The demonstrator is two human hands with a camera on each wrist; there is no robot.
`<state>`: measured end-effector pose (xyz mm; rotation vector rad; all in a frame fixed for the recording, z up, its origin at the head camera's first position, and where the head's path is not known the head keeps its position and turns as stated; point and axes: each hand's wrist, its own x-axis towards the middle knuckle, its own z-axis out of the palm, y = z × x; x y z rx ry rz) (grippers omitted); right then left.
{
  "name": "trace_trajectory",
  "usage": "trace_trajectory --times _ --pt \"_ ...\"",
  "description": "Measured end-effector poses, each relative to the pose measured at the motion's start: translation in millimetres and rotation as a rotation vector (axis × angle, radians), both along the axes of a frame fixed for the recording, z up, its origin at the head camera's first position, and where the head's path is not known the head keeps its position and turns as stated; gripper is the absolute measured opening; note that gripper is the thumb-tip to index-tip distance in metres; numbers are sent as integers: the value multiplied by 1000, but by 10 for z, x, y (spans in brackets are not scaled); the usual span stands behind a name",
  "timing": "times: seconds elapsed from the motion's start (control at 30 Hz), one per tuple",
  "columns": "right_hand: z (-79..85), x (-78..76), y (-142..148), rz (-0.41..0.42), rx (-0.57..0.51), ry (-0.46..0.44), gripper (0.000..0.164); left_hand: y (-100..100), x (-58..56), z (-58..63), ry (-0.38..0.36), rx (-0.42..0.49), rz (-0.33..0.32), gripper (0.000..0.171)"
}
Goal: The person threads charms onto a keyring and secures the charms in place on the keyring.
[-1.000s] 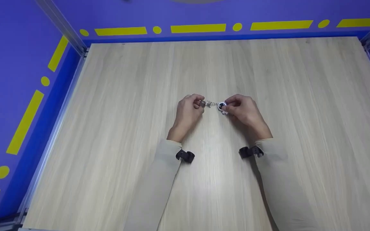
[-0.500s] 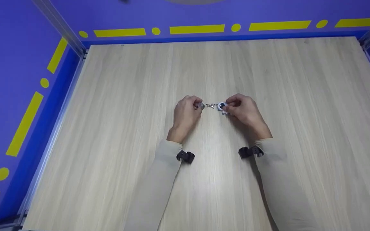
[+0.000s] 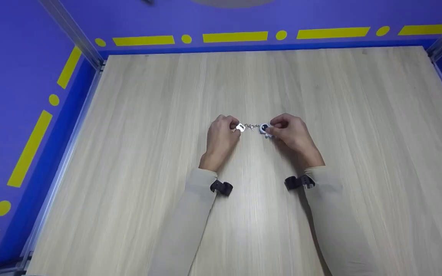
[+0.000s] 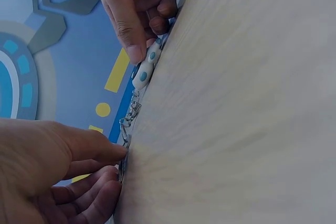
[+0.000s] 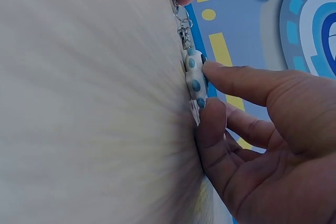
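A keychain lies stretched sideways between the two hands at the table's middle. Its right end is a small white figure (image 3: 264, 128) with a dark round face, and blue spots show along its side in the right wrist view. From it a silver chain (image 3: 252, 126) with small metal pieces runs to a flat silver metal tag (image 3: 240, 127) that has a slot in it. My left hand (image 3: 220, 137) pinches the tag between thumb and finger. With thumb and fingers, my right hand (image 3: 294, 133) holds the figure, covering part of it. Both hands are low at the tabletop.
The pale wood-grain table (image 3: 148, 161) spreads out around the hands. Blue panels (image 3: 240, 19) with yellow marks rise behind it and at the left side, with metal posts in the corners. A black wrist camera (image 3: 221, 187) is strapped over the left sleeve.
My left hand has shifted slightly left, and the metal tag in its fingers has turned so that its flat, slotted face shows. The chain's pieces have resettled. My right hand stays put.
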<state>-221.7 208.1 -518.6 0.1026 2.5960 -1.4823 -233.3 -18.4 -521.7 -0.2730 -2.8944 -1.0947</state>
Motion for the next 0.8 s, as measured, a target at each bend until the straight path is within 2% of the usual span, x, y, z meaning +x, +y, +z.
trace_trajectory --times 0.27,0.43,0.57,0.73,0.8 --pt "-51 -16 -6 -27 -25 10 27 4 -32 -35 20 16 -1 16" --pt "-148 17 -7 -61 -63 -14 26 -28 -40 -122 26 34 1 17" --pt "-231 80 -3 -88 -66 -48 28 -58 2 -179 38 25 8 20" --pt "-241 114 5 -67 -41 -79 30 -79 25 -201 38 -7 -6 27" --pt "-235 118 15 -43 0 -70 31 -95 29 -210 31 -15 -19 31"
